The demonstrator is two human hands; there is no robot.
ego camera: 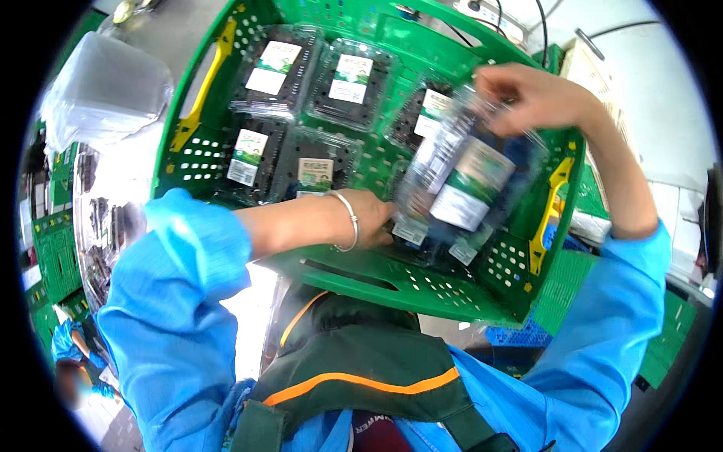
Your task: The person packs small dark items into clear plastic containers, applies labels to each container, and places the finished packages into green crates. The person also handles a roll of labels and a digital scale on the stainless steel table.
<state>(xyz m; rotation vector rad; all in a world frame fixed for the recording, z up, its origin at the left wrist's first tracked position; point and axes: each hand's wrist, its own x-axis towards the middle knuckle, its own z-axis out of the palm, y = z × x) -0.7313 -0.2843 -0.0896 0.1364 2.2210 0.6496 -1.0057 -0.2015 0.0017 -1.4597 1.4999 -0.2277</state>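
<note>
A green plastic crate (367, 279) in front of me holds several clear plastic clamshell boxes with dark contents and white-and-green labels. My right hand (522, 99), blurred, grips the upper end of a tilted clamshell box (477, 183) at the crate's right side. Under it, other boxes are partly covered. My left hand (370, 217), with a silver bangle at the wrist, reaches over the near wall. Its fingertips are at the lower left edge of the tilted box; whether they grip it is hidden. On the left lie an upper box (275, 68) and a lower box (248, 158).
Yellow handles (206, 85) sit on the crate's end walls. At left stands a plastic-wrapped stack (107, 85), with green crates (59, 254) below it. A co-worker (76, 356) is at the lower left. Cables (545, 34) hang behind the crate at upper right.
</note>
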